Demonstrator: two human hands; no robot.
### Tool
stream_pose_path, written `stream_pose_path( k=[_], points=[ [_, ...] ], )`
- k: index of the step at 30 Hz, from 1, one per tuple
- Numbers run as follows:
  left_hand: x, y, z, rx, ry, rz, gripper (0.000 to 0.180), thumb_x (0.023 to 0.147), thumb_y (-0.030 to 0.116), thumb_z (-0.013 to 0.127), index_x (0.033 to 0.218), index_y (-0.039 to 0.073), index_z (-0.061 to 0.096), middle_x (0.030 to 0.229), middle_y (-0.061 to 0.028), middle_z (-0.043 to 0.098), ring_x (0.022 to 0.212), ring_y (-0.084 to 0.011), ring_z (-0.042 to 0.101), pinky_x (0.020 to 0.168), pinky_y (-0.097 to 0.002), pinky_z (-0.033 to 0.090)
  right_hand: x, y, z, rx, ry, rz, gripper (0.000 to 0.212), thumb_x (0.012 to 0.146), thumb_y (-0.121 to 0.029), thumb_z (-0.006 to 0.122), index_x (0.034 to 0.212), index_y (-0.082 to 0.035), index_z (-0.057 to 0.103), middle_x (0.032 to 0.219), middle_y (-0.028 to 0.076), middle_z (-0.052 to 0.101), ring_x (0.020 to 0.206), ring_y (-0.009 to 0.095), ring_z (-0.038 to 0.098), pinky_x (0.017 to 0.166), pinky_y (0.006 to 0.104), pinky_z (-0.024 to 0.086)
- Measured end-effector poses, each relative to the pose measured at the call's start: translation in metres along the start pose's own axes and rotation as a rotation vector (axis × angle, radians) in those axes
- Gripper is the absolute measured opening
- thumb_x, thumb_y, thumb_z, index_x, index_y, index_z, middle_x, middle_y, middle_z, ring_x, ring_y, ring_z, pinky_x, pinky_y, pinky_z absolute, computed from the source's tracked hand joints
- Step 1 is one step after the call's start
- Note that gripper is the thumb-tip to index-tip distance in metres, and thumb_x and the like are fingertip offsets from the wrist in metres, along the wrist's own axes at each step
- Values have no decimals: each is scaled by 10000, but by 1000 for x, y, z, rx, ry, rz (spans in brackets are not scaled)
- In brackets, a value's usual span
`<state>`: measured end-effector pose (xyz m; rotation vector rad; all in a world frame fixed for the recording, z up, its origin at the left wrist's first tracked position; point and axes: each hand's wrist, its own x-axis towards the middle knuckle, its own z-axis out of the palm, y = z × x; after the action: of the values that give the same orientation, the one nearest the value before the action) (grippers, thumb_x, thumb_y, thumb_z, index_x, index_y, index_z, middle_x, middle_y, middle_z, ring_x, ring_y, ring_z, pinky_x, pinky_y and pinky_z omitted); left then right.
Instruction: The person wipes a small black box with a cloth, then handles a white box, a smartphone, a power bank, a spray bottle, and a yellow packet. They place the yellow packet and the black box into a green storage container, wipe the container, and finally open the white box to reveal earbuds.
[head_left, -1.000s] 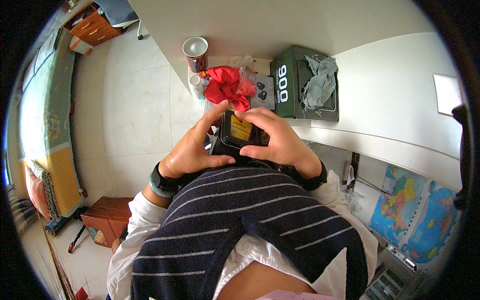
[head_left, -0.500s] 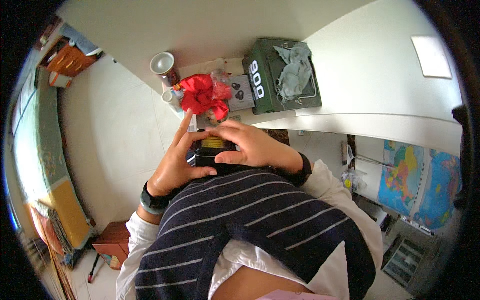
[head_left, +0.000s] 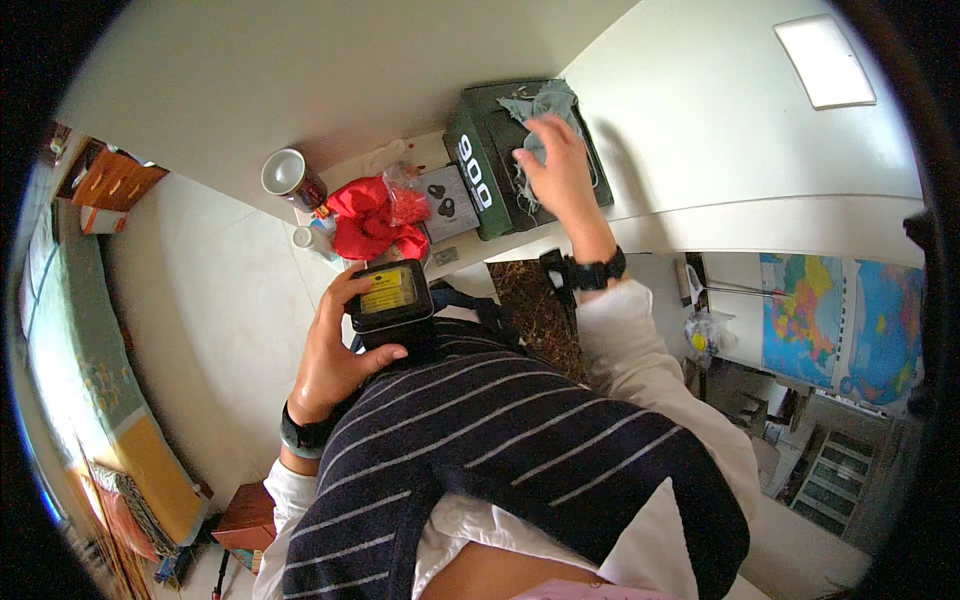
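My left hand (head_left: pixel 335 345) is wrapped around a black rectangular tin (head_left: pixel 385 325) with a yellow label on its lid, held upright close to my striped top. My right hand (head_left: pixel 563 175) is up over a crumpled grey-green cloth (head_left: pixel 555 100), thumb and fingers apart. Whether the fingertips touch the cloth I cannot tell. The cloth lies on top of a large dark green box (head_left: pixel 490 130) with white markings on its side. Both wrists wear dark bands.
Left of the green box on the ledge are a flat grey box (head_left: pixel 452 205), a red cloth bundle (head_left: pixel 365 215), a white cup (head_left: pixel 312 240) and an open brown can (head_left: pixel 292 180). Maps (head_left: pixel 800 315) hang at the right. A brown cabinet (head_left: pixel 245 525) stands low at left.
My right hand has left the tin and moved up and right to the cloth on the green box. The left hand keeps the tin, now slightly farther left and tilted.
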<state>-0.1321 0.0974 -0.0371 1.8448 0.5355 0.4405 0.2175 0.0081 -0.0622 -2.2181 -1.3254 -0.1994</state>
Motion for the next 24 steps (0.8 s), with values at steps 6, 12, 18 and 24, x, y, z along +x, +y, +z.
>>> stream_pose_path(
  k=[6, 12, 18, 24],
  points=[
    [-4, 0, 1, -99, 20, -56, 807, 583, 144, 884, 1255, 49, 448, 1385, -190, 434, 1247, -304, 466, 1024, -382, 395, 9, 52, 21, -65, -67, 194, 246, 789, -139, 696, 1009, -55, 624, 1042, 207, 588, 998, 394, 552, 842, 447, 460],
    [-7, -6, -1, 63, 132, -69, 758, 614, 40, 839, 1232, 38, 401, 1357, -181, 423, 1184, -281, 488, 1008, -369, 408, 8, 46, 18, 105, 104, 249, 257, 799, -189, 694, 988, -46, 597, 998, 179, 592, 953, 379, 552, 833, 444, 445],
    [-31, -20, -30, 113, 322, -290, 793, 643, -10, 782, 1312, 33, 359, 1276, -142, 443, 1152, -236, 478, 997, -348, 409, -2, 9, 18, -92, 215, -10, 373, 754, -203, 732, 1089, -108, 600, 1247, 145, 505, 1143, 388, 440, 952, 506, 361],
    [1, -43, -84, 200, 576, -140, 904, 690, 28, 800, 1443, 73, 301, 1293, -139, 453, 1181, -254, 499, 976, -377, 458, -3, -16, 36, 37, 147, -55, 268, 770, -176, 727, 1019, -119, 646, 1258, 126, 520, 1165, 354, 449, 993, 447, 345]
  ],
)
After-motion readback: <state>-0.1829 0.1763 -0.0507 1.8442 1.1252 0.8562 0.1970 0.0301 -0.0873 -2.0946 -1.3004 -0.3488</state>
